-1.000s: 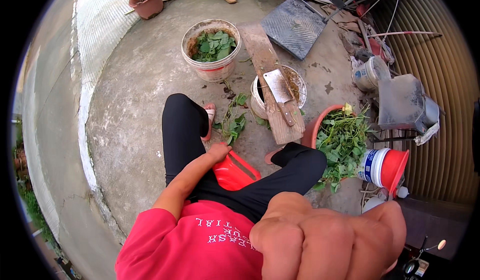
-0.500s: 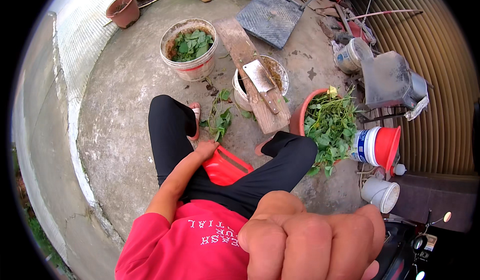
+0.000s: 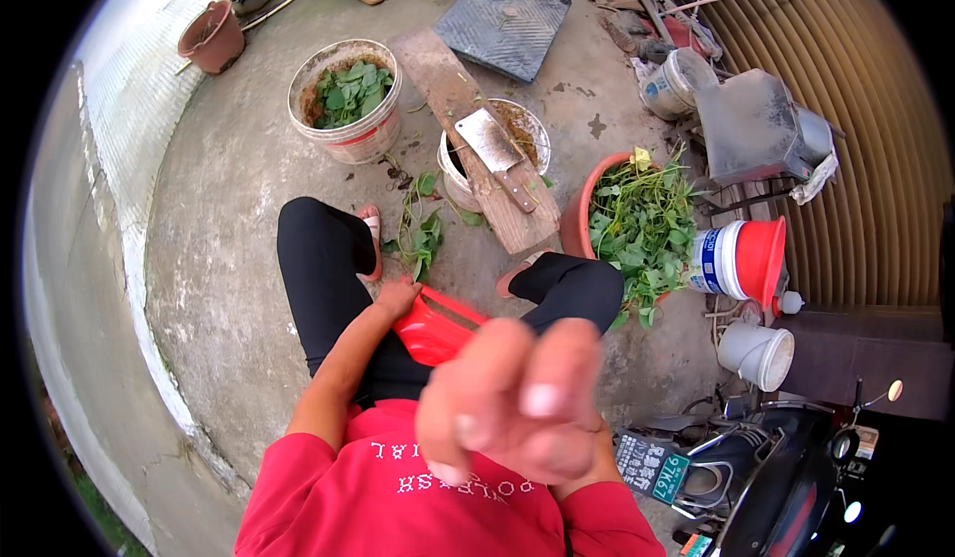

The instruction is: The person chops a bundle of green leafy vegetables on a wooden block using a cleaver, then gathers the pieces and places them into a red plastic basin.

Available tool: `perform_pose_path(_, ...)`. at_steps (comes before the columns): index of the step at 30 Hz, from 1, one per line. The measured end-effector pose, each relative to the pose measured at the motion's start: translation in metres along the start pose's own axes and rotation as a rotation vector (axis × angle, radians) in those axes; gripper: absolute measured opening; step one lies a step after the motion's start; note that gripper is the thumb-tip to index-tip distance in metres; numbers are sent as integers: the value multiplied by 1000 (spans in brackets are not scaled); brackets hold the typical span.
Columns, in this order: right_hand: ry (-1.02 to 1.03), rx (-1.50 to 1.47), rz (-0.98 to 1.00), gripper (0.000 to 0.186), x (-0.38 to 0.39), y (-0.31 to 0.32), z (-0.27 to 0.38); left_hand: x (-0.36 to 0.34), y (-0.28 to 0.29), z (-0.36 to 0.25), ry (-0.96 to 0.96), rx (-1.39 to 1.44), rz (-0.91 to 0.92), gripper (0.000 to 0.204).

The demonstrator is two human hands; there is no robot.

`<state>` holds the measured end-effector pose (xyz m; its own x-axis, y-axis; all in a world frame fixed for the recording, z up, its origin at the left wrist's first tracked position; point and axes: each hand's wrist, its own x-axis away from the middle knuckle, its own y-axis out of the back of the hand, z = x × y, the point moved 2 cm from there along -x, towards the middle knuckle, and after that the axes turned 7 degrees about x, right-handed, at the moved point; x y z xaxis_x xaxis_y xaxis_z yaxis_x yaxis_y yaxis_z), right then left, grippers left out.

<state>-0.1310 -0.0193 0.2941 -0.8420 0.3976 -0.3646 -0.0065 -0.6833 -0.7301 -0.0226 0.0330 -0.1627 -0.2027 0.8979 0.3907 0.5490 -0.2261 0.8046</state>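
Observation:
Between my thighs lies a glossy red plastic thing with a long slot [image 3: 430,336]; its lower part is hidden. My left hand [image 3: 399,296] grips its left edge. Close to the camera, my right hand [image 3: 517,398] is raised in front of my chest, blurred, its fingers loosely curled and apart, with nothing seen in them. Ahead of me a cleaver [image 3: 489,141] rests on a worn wooden board [image 3: 438,78], which lies across a white bucket [image 3: 538,131]. Leafy green stems [image 3: 422,239] lie on the ground by my left foot.
A white bucket [image 3: 301,124] with leaves stands ahead to the left. On the right are a terracotta-coloured tub [image 3: 577,214] heaped with greens, a red-and-white bucket [image 3: 761,264] on its side and a parked motorbike [image 3: 786,477]. A dark textured platform [image 3: 505,20] lies farther off.
My right hand has drawn away from the camera and moved left, its closed fingers loosening. The view has shifted, bringing the motorbike more into sight. My left hand keeps its grip.

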Motion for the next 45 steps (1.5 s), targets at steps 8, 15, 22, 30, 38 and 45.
perform_pose_path(8, -254, -350, 930, 25, 59, -5, -12, 4, -22, 25, -70, -30, 1, 19)
perform_pose_path(15, -335, -446, 975, 35, 62, 4, -21, 9, -6, 19, -55, -26, 38, 23)
perform_pose_path(22, -437, -711, 347, 32, 62, 3, -29, 9, -1, 13, -56, -45, 71, 25)
perform_pose_path(30, -483, -927, 394, 25, 37, -37, -12, 12, 2, 19, -4, 18, 84, 22)
perform_pose_path(38, -425, -1036, 439, 32, 29, -36, -13, 8, -5, 16, -106, 19, -33, 25)
perform_pose_path(45, -226, 99, 320, 17, 40, 32, -43, 0, -1, 11, -113, 28, -123, 27)
